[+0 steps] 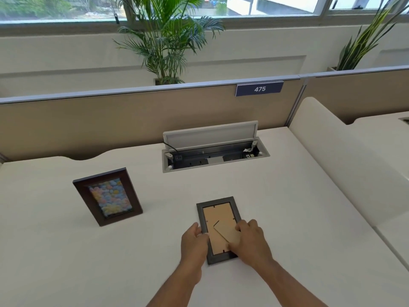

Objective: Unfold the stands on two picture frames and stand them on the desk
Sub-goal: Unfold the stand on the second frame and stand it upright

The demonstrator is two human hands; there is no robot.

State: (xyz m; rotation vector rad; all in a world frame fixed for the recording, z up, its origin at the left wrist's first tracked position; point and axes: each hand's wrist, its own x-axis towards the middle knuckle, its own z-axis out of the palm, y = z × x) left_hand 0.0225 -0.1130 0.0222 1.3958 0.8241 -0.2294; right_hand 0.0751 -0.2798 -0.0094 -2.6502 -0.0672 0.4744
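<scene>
A dark brown picture frame (107, 196) with a colourful picture stands upright on the white desk (276, 207), left of centre, leaning back. A grey frame (218, 220) lies face down in front of me, its tan cardboard back up. Its cardboard stand (225, 232) is swung slightly out from the back. My left hand (194, 242) grips the frame's left edge. My right hand (251, 239) pinches the stand's lower right end with fingers and thumb.
An open cable box (212, 151) with its lid raised sits in the desk behind the frames. A beige partition (132, 116) with a "475" label closes the back. A raised white divider (345, 169) runs along the right side.
</scene>
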